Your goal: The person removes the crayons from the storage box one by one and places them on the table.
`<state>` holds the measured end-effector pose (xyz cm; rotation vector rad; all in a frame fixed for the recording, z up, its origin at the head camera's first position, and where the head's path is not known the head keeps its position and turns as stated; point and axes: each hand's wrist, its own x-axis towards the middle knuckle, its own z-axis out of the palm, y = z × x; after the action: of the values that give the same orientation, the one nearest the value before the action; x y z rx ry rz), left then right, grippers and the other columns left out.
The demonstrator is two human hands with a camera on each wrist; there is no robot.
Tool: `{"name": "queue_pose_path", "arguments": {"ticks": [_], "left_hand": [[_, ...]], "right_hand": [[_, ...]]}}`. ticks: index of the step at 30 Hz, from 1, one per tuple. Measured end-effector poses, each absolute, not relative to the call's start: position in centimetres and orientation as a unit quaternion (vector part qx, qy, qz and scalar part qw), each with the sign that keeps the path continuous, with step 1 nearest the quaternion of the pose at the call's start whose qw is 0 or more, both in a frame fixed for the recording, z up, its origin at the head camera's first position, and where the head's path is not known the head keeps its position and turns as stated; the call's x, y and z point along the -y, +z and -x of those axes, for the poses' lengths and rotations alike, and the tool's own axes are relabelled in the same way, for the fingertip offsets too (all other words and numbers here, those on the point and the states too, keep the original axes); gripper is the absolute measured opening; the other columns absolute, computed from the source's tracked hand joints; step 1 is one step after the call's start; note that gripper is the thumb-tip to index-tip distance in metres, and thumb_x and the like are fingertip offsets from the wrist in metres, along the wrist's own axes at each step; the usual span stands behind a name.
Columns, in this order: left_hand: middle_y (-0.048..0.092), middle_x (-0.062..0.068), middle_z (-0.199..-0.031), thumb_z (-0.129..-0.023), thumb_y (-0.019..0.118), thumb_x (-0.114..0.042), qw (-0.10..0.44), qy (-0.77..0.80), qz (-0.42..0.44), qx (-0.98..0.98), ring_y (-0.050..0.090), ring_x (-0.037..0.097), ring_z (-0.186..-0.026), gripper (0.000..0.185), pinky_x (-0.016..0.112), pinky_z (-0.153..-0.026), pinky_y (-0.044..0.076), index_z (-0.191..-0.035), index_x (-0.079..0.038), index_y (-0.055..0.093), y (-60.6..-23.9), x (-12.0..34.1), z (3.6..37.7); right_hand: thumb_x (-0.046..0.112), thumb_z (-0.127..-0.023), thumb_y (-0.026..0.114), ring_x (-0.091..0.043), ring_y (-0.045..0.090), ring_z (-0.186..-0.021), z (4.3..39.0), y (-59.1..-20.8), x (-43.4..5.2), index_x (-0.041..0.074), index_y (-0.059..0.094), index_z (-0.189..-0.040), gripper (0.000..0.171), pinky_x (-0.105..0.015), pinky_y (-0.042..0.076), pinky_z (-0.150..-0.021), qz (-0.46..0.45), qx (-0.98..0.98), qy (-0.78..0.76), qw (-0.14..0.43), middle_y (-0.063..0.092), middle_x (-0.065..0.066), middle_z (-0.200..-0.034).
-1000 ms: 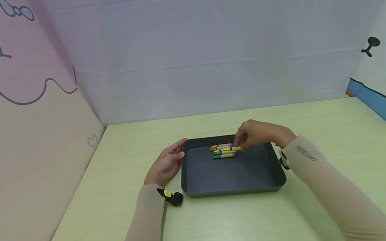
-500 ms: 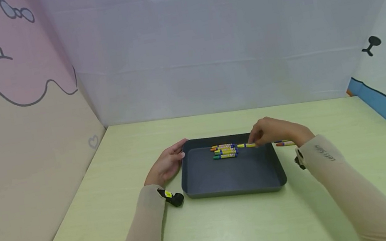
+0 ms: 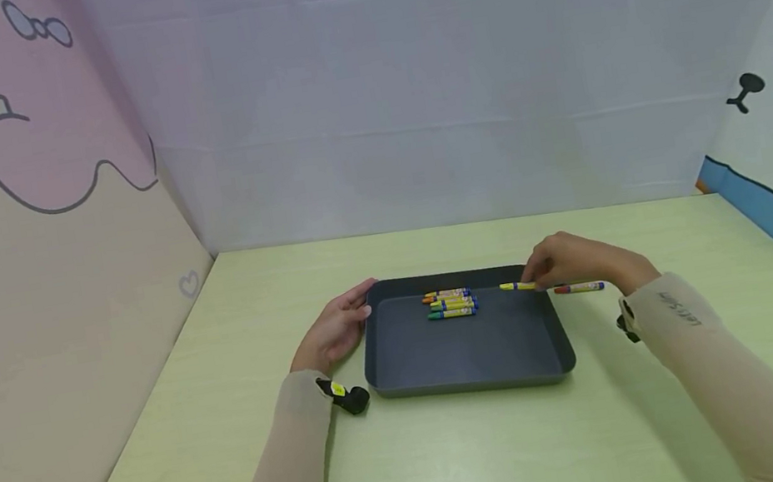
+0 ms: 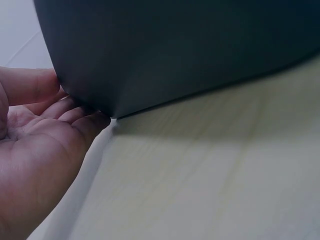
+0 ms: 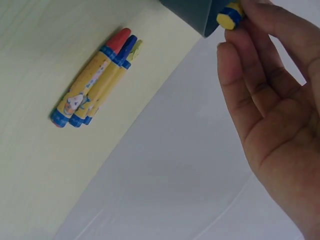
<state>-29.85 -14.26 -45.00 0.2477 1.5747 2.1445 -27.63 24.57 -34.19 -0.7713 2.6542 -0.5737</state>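
My right hand (image 3: 572, 260) pinches a yellow crayon (image 3: 515, 286) over the right rim of the dark grey tray (image 3: 465, 355). In the right wrist view, the blue-banded end of that crayon (image 5: 230, 16) shows between thumb and fingers, close to the tray wall (image 5: 192, 12). My left hand (image 3: 334, 329) holds the tray at its left back corner. In the left wrist view, its thumb is against the wall and the other fingertips (image 4: 97, 120) reach the bottom edge. Several crayons (image 3: 451, 304) lie side by side in the tray's back half, a green one nearest the front.
A red crayon (image 5: 90, 80) lies on the table right of the tray, with a blue crayon (image 5: 102, 80) and a yellowish one (image 5: 132, 52) beside it. The pale wooden table (image 3: 436, 461) ends at a white backdrop (image 3: 376, 125). Printed panels stand left and right.
My right hand has moved rightward with the yellow crayon, away from the row in the tray to the right rim. The red crayon outside has come into view. My left hand stays put.
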Motion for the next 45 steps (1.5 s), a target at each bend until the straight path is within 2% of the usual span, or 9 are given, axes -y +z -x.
{"name": "queue_pose_path", "arguments": {"ticks": [7, 14, 21, 29, 45], "left_hand": [[0.014, 0.007, -0.162, -0.097, 0.038, 0.01, 0.232, 0.778, -0.09, -0.578, 0.018, 0.022, -0.147, 0.059, 0.02, -0.1, 0.04, -0.153, -0.005, 0.023, -45.0, 14.3, 29.8], [0.018, 0.009, -0.161, -0.097, 0.038, 0.01, 0.234, 0.785, -0.088, -0.567, 0.021, 0.024, -0.146, 0.059, 0.018, -0.094, 0.043, -0.153, -0.004, 0.023, -45.0, 14.3, 29.8], [0.018, 0.01, -0.161, -0.097, 0.038, 0.01, 0.233, 0.782, -0.093, -0.57, 0.021, 0.026, -0.146, 0.059, 0.018, -0.095, 0.043, -0.153, -0.003, 0.022, -45.0, 14.3, 29.8], [0.016, 0.008, -0.161, -0.097, 0.038, 0.011, 0.232, 0.779, -0.084, -0.577, 0.02, 0.022, -0.146, 0.059, 0.019, -0.096, 0.041, -0.153, -0.004, 0.023, -44.8, 14.1, 29.7], [0.014, 0.008, -0.162, -0.097, 0.038, 0.01, 0.233, 0.778, -0.084, -0.577, 0.019, 0.022, -0.147, 0.059, 0.018, -0.096, 0.042, -0.153, -0.005, 0.023, -44.7, 14.2, 29.7]], "right_hand": [[-0.001, -0.087, 0.062, -0.023, 0.065, -0.07, 27.7, -34.7, -26.4, 0.004, 0.074, -0.104, 0.021, -0.029, 0.051, -0.069, 0.275, -0.929, -0.203, 0.145, 0.069, -0.004, -0.078], [0.001, -0.087, 0.064, -0.02, 0.067, -0.078, 27.2, -34.7, -27.6, 0.002, 0.073, -0.103, 0.019, -0.028, 0.052, -0.068, 0.251, -0.932, -0.215, 0.15, 0.072, -0.007, -0.09], [0.001, -0.086, 0.066, -0.013, 0.062, -0.077, 27.0, -35.1, -28.5, 0.002, 0.074, -0.102, 0.018, -0.029, 0.051, -0.067, 0.248, -0.941, -0.194, 0.127, 0.069, -0.004, -0.088], [0.001, -0.085, 0.067, -0.017, 0.064, -0.078, 26.8, -35.6, -29.6, 0.001, 0.073, -0.101, 0.017, -0.031, 0.052, -0.068, 0.251, -0.943, -0.196, 0.099, 0.068, -0.006, -0.09], [-0.002, -0.086, 0.064, -0.026, 0.063, -0.085, 26.6, -37.6, -31.7, -0.002, 0.071, -0.104, 0.019, -0.033, 0.052, -0.074, 0.217, -0.946, -0.208, 0.123, 0.068, -0.018, -0.1]]}}
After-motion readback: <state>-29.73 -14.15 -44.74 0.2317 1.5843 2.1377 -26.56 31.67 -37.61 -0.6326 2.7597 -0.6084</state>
